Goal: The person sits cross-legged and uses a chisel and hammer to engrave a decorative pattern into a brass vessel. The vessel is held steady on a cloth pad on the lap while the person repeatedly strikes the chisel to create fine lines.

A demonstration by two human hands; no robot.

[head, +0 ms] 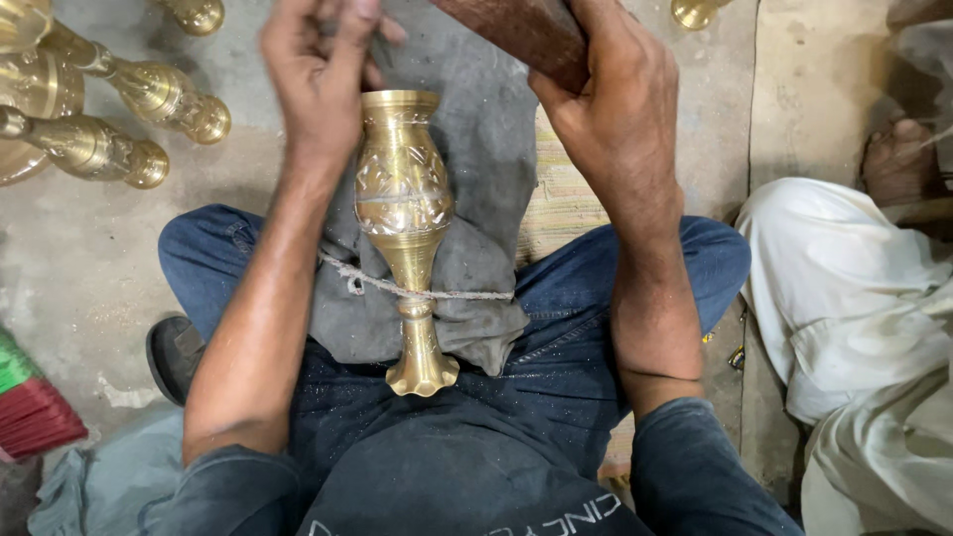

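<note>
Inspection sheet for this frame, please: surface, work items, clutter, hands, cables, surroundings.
Surface: bare concrete floor; a grey cloth lies over the person's lap.
Work items: an engraved brass vase lies on the cloth, mouth away from the person, tied down at its stem by a cord.
Clutter: more brass vases lie on the floor, upper left; a red and green brush at the left edge.
Hands: the left hand pinches a thin tool at the vase's mouth, blurred; the right hand grips a wooden block.
Cables: nothing seen.
Surroundings: another person in pale clothing sits to the right; woven mat underneath.
</note>
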